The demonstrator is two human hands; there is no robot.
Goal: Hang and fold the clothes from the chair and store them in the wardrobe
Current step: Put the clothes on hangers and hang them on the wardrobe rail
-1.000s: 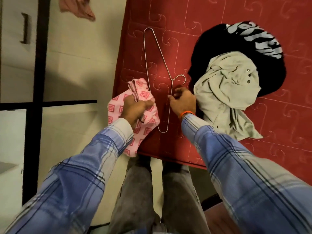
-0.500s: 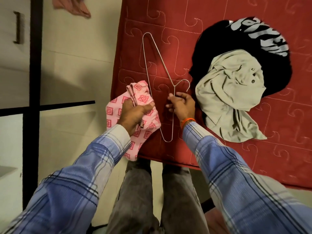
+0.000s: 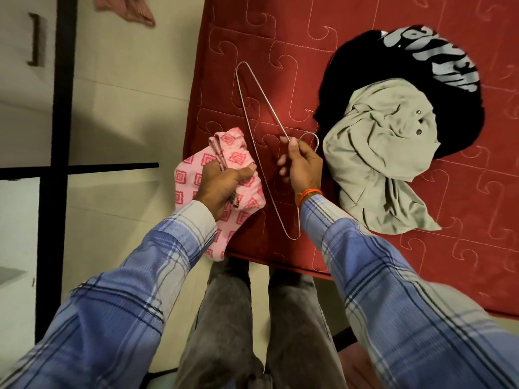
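The pink patterned garment point(image 3: 224, 175) is bunched and gripped in the left hand point(image 3: 222, 183) at the red mattress point(image 3: 252, 37) edge. The wire hanger point(image 3: 264, 153) is pinched at its neck by the right hand point(image 3: 303, 167). A beige shirt point(image 3: 376, 153) is heaped on a black printed shirt point(image 3: 365, 60) alongside.

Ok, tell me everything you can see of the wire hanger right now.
The wire hanger is thin, bare silvery metal bent into a narrow triangle with a rounded hook. It lies over the red quilted mattress, one corner pointing away, the other toward the person. The right hand grips it at the neck just below the hook. The pink patterned cloth, held in the left hand, sits just beside its long bar.
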